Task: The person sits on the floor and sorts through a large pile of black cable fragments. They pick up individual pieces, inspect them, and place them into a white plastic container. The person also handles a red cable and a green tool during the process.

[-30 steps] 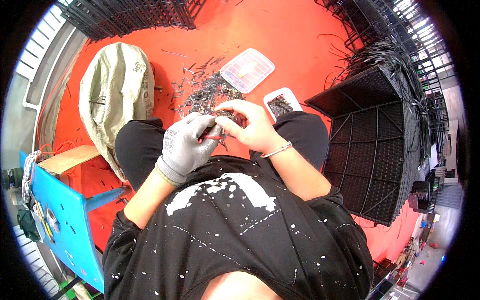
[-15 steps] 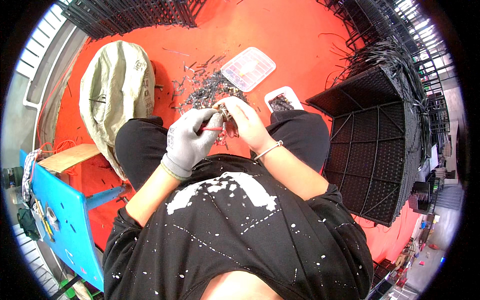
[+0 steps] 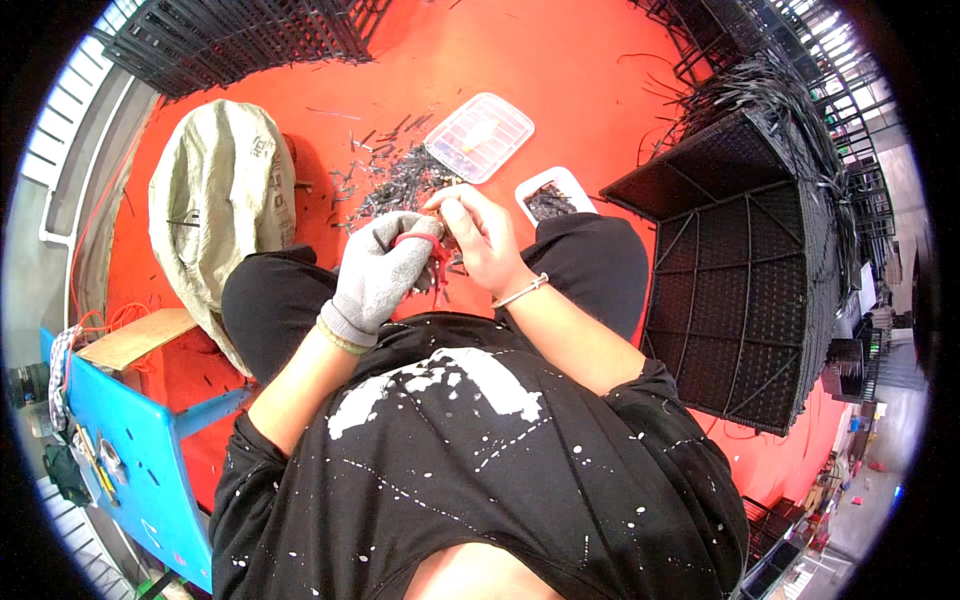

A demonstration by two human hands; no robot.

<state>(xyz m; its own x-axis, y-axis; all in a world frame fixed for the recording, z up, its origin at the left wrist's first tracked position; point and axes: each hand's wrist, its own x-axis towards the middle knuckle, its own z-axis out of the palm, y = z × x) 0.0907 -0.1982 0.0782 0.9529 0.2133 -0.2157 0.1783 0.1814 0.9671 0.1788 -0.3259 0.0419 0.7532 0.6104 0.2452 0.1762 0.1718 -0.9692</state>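
Observation:
A grey work glove covers my left hand (image 3: 375,268), which is closed around red-handled scissors (image 3: 420,238); their blades are hidden by my fingers. Against it, my bare right hand (image 3: 488,245) pinches something small and brownish that I cannot make out. Both hands meet above the gap between my knees. Below and beyond them, a heap of short black strips (image 3: 395,185) is scattered over the red floor (image 3: 570,90).
A clear plastic lid (image 3: 480,138) lies beyond the heap. By my right knee stands a white tub (image 3: 575,188) holding black pieces. Black woven panels (image 3: 725,300) rise at right. A pale sack (image 3: 215,190) and a blue table (image 3: 125,440) are at left.
The view has shifted slightly. My hands stay together; my left hand has turned a little, and the red handles now hang lower between my hands.

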